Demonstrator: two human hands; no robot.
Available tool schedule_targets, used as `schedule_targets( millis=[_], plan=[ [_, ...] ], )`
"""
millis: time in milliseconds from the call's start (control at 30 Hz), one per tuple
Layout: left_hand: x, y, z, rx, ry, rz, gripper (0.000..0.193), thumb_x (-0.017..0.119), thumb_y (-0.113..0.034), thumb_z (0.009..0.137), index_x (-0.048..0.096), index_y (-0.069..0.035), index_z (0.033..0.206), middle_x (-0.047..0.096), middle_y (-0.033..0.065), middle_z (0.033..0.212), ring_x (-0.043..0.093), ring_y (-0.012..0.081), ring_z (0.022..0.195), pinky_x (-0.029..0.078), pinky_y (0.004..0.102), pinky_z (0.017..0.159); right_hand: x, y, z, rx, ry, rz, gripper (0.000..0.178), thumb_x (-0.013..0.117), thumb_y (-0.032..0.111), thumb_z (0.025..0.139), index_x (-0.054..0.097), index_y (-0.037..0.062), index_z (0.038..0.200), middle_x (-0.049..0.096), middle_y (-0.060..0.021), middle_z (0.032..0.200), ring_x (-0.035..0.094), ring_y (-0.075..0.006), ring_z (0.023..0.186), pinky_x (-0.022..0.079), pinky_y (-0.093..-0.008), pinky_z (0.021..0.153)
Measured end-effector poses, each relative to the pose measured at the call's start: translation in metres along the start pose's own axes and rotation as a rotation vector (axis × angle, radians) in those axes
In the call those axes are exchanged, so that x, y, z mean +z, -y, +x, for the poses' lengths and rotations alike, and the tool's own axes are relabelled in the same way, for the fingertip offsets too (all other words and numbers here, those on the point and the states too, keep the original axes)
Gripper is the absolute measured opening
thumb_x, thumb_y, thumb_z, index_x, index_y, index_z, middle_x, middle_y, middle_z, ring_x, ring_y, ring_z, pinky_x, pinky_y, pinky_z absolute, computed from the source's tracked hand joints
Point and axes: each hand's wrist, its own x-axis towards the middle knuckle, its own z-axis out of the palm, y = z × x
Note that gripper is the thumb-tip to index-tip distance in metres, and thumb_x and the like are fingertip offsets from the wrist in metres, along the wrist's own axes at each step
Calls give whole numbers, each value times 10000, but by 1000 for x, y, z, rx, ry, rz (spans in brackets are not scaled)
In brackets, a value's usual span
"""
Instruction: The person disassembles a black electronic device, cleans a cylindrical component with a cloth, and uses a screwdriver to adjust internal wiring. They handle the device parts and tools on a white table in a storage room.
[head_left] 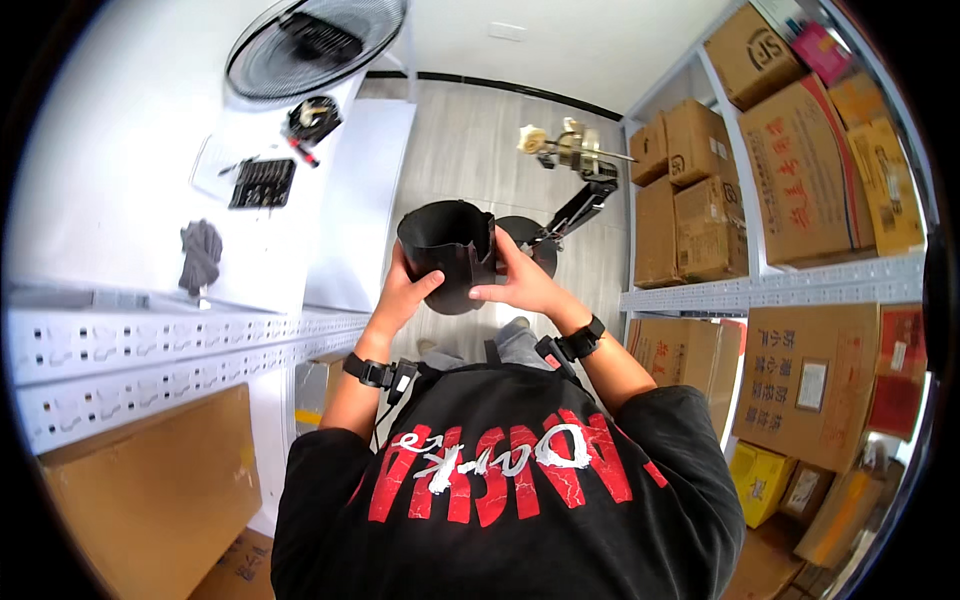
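Observation:
Both hands hold a hollow, rounded black plastic cover (452, 262) in front of my body, its open side facing up and a notch in its rim toward the right. My left hand (402, 298) grips the lower left side, thumb across the front. On the opposite side, my right hand (524, 282) has its fingers up along the notched edge and its thumb on the front wall. Just beyond stands a black pedestal fan stand (580, 212), tilted in view. A bare fan motor (578, 150) with a metal shaft tops it.
On the white table (225, 265) at left lie a round fan grille (260, 70), a black part (312, 118), a red-and-black tool (303, 152), a bit set (263, 183) and a grey cloth (200, 257). Shelves (775, 292) with cardboard boxes (815, 170) line the right.

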Motion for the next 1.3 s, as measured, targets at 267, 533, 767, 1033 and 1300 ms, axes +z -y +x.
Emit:
schedule_targets(
  millis=[267,533,767,1033,1300],
  plan=[
    [80,12,45,34,134,196,981,801,-155,740,153,-68,1470,338,132,1437,372,258,1320,369,398,1054,-80,-20,-51,-30,-221,53,901,771,130,767,198,14,1453,435,-167,1341,522,-253,1160,493,-390,934],
    [108,35,52,87,98,276,1056,832,-152,695,136,-74,1485,328,116,1445,370,257,1325,363,398,1060,-135,-37,-63,-61,-88,188,869,783,67,707,281,50,1416,432,-116,1324,514,-234,1127,464,-402,965],
    [110,50,52,-62,49,341,1040,851,-135,647,207,-47,1459,372,117,1411,391,252,1298,335,390,1077,-155,-52,-48,-145,-16,206,900,796,92,727,243,13,1433,440,-166,1348,490,-265,1220,419,-404,1016],
    [97,36,37,125,-266,289,911,791,-175,736,241,-7,1442,391,135,1394,361,233,1311,311,372,1090,-138,-31,-10,-17,194,101,882,728,88,806,183,115,1499,405,-185,1386,533,-265,1150,508,-378,905],
    [39,7,-6,142,-514,-90,809,573,-491,911,213,-6,1448,388,137,1398,387,235,1295,347,383,1061,-49,1,76,-147,391,-19,1040,802,188,743,99,105,1505,435,-203,1368,544,-298,1169,518,-385,852]
  ],
)
